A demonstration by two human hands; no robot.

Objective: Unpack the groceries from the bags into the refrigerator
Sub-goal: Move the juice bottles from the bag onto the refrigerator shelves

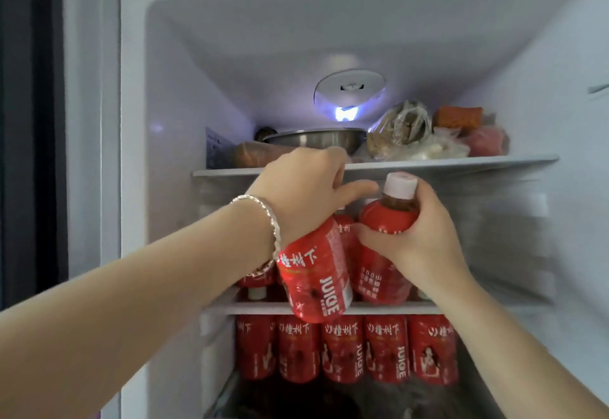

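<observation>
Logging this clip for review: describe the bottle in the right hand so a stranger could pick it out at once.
In the open refrigerator, look just below the shelf with the steel bowl. The right hand grips a red juice bottle there. Unlike the tilted bottle under the left hand, its pale cap shows.

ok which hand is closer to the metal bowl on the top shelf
Left. The left hand, holding a tilted bottle, is at the top shelf edge just below the metal bowl. The right hand is lower and rightward, gripping a pink-capped bottle.
</observation>
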